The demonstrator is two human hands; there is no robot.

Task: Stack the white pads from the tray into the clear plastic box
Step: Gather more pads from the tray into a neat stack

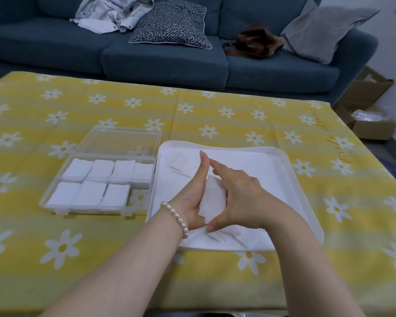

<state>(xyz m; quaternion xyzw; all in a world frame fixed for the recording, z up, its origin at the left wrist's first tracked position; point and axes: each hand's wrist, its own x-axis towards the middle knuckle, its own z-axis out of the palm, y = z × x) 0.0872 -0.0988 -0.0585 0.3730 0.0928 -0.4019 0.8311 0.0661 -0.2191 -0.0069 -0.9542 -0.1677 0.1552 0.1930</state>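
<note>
— Head view shows us a lot is done already. Look at the clear plastic box (96, 186) on the table (238, 115). It sits just left of the tray (302, 202), touching it or nearly so.

— How full is it?

— We count eight little rooms in it. Seven have white pads (90, 193) stacked inside. The last one, the near right corner room (139, 197), has no pads that we can see. The yellow cloth shows through its bottom.

— So what are our hands doing?

— We hold a small pile of pads (213, 197) up over the tray. Our left hand (198, 191) has straight fingers pressed flat on the left side of the pile. Our right hand (240, 195) is wrapped around the right side, thumb under, finger over the top. So the left grip is flat and pushing, and the right grip is closed around the pile. We think we are squaring the pile up so it is neat.

— Is anything left in the tray?

— Yes. A few loose pads (180, 167) lie at the far left of the tray, and some more (224, 234) lie under our hands. White on white makes them hard to count.

— So what is left to do?

— We guess this pile goes in the empty room next. Then the loose ones need a spot too. We are nearly done, we think.
</note>
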